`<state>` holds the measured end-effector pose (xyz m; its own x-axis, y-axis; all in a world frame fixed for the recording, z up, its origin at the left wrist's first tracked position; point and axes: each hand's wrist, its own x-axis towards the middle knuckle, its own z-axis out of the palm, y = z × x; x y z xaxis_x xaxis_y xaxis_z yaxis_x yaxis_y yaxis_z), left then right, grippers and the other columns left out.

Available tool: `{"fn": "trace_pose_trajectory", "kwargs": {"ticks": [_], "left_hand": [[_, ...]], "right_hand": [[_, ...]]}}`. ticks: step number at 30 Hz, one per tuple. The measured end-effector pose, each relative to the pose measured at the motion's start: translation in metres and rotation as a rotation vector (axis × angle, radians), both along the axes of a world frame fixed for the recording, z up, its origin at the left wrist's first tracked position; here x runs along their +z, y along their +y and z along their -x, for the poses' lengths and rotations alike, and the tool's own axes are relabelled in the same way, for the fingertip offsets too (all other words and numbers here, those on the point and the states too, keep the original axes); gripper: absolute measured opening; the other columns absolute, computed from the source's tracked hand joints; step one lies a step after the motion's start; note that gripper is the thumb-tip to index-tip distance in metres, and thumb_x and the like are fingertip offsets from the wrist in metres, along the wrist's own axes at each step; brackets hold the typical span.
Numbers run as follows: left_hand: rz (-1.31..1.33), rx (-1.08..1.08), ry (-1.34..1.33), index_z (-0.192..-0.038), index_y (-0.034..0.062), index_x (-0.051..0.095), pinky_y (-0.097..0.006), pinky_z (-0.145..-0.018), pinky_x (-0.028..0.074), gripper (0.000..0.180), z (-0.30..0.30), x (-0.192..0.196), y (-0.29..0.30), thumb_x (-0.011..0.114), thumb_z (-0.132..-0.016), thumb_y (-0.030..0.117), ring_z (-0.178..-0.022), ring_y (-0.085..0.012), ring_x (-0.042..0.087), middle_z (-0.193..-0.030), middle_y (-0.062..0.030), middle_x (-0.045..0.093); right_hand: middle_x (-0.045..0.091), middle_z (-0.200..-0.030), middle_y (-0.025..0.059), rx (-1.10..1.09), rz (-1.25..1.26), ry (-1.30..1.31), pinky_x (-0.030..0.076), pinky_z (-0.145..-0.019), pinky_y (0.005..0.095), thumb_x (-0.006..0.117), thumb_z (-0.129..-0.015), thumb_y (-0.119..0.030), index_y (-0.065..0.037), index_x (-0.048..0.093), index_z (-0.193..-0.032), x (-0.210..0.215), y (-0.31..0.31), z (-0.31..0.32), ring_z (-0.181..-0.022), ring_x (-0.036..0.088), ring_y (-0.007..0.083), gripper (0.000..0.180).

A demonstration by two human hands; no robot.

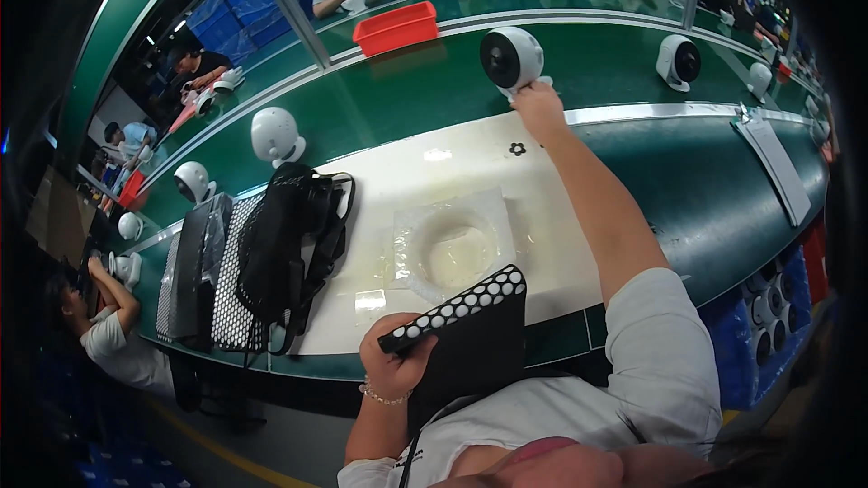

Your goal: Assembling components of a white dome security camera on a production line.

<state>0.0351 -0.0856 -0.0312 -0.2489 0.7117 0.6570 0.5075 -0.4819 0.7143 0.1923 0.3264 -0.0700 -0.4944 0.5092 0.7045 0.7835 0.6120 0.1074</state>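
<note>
My right hand (541, 115) reaches across the bench, fingers closed round the base of a white round-headed device (529, 52) with a black round front. This device stands on the green conveyor belt (389, 95). Close to my body, my left hand (395, 363) grips the edge of a black sheet (470, 357), whose upper border shows a row of white round dots. Between the hands, a clear-wrapped square pad (499, 217) with a round hollow lies on a white work mat (542, 258). The underside of my left-hand grip is hidden.
Left of the pad stand black mesh-like bundles (271, 262) and dark panels (194, 271). More white devices (274, 134) (678, 61) stand along the belt. A clipboard (773, 163) lies at right, a red bin (395, 29) beyond the belt. Co-workers sit across and at left.
</note>
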Motion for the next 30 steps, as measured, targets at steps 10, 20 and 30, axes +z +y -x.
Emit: {"fn": "trace_pose_trajectory", "kwargs": {"ticks": [10,20,30], "left_hand": [[0.096,0.006,-0.113,-0.086,-0.0026,0.057,-0.022,-0.058,0.043,0.024,-0.002,0.002,0.0,0.068,-0.065,-0.006,-0.062,-0.0114,0.054,-0.076,-0.007,0.059],[0.405,-0.1,-0.394,-0.098,-0.0003,0.057,-0.022,-0.07,0.044,0.024,0.03,0.053,0.084,0.063,-0.079,0.012,-0.078,-0.0074,0.054,-0.088,-0.0033,0.061],[0.467,-0.127,-0.475,-0.101,0.001,0.052,-0.021,-0.075,0.042,0.025,0.074,0.001,0.137,0.061,-0.081,0.014,-0.084,-0.008,0.053,-0.091,-0.0023,0.058]], "right_hand": [[0.054,-0.113,0.0106,-0.169,0.538,0.172,0.04,-0.089,0.0361,0.04,-0.084,-0.014,-0.01,0.055,-0.112,-0.005,0.017,-0.019,-0.106,0.049,0.0263,0.031],[0.06,-0.09,0.0093,0.454,0.372,0.689,0.046,-0.07,0.0284,0.051,-0.082,-0.01,-0.004,0.058,-0.097,0.055,-0.05,0.014,-0.078,0.058,0.021,0.018],[0.052,-0.082,0.0062,1.277,1.741,0.646,0.042,-0.065,0.0231,0.044,-0.08,0.0,-0.001,0.054,-0.099,0.108,-0.198,0.062,-0.069,0.05,0.0112,0.022]]}}
